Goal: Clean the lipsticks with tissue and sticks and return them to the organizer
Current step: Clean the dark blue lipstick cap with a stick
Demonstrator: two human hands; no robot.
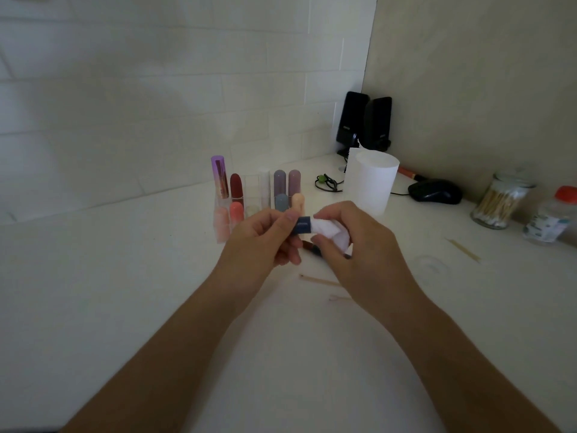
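Head view.

- Left hand [265,242]: fingers curled, pinching a dark blue lipstick [302,227]. It is held level above the white table [125,276], just in front of the organizer.
- Right hand [352,245]: fingers and thumb closed round a wad of white tissue [331,233], which covers the lipstick's right end.
- Organizer [259,198]: clear, behind the hands, with upright tubes in two rows.
- Reddish item [310,246]: beneath the hands, mostly hidden; possibly a cap.
- Stick [321,281]: lying near the right wrist.
- Second stick [463,250]: well to the right.
- Tissue roll [371,182], mouse [435,190], speakers [363,123], swab jar [499,201]: far right side.
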